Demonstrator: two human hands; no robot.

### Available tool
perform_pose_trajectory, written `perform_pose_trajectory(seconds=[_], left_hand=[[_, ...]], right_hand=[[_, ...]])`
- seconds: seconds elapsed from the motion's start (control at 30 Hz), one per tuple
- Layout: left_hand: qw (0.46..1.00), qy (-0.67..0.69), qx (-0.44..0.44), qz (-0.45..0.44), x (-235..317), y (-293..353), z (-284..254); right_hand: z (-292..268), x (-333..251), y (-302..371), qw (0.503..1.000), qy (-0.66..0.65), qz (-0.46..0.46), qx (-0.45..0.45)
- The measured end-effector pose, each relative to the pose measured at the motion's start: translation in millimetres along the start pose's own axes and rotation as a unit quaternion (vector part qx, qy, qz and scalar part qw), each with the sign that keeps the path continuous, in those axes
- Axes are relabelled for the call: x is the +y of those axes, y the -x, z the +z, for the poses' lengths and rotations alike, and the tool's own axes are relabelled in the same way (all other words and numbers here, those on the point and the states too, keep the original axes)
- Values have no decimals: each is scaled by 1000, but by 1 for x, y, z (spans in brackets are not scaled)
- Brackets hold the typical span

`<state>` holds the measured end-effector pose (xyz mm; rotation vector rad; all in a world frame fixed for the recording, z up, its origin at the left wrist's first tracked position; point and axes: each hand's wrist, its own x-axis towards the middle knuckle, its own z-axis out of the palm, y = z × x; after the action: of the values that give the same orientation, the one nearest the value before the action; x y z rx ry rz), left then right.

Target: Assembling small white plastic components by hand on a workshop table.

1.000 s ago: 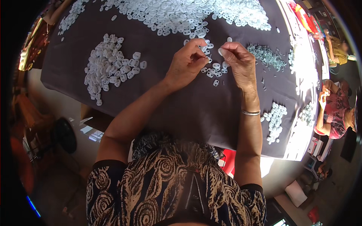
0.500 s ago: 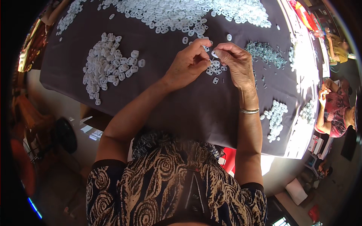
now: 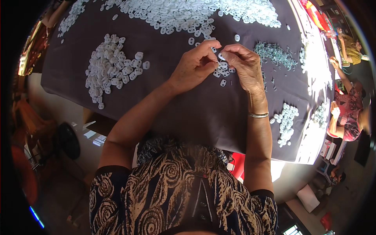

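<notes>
My right hand (image 3: 244, 64) pinches a small white oval plastic piece with two holes (image 3: 221, 56) between thumb and forefinger. Close beside it, my left hand (image 3: 192, 66) has its fingers curled in, thumb tip near the held piece; whatever it grips is too small to make out. Just beneath both hands, a little cluster of the same white two-holed pieces (image 3: 222, 72) lies on the dark cloth, partly hidden by the fingers. To the right of my right hand is a scattered heap of tiny greenish metal parts (image 3: 276, 55), perhaps pins or springs.
A dark cloth (image 3: 176, 117) covers the table. White pieces form a large spread (image 3: 188, 13) at the far side, a heap (image 3: 107, 66) at left and a smaller pile (image 3: 288, 124) at right. Another person (image 3: 348, 109) sits beyond the sunlit right edge.
My hands keep nearly the same pose, with the white piece still in my right fingers. At the far right, the other person has raised an arm and spread their hands apart.
</notes>
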<state>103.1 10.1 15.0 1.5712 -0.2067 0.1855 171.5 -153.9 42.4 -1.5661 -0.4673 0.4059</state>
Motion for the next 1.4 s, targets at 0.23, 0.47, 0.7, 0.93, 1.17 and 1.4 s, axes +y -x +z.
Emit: perform_pose_trajectory(seconds=[0.23, 0.47, 0.7, 0.93, 1.17, 1.4], left_hand=[[1000, -3, 2, 6, -2, 0, -1], [999, 26, 10, -43, 2, 1, 0], [995, 78, 23, -60, 1, 0, -2], [993, 88, 28, -73, 4, -2, -7], [990, 124, -4, -71, 5, -3, -13], [986, 114, -13, -121, 17, -5, -18]], right_hand=[[1, -1, 0, 1000, -6, 6, -7], [3, -2, 1, 999, 32, -3, -26], [1, 8, 1, 997, 7, -26, -67], [8, 14, 3, 990, 90, -100, -41], [10, 8, 5, 971, 176, -161, -12], [15, 11, 4, 960, 195, -203, 8]])
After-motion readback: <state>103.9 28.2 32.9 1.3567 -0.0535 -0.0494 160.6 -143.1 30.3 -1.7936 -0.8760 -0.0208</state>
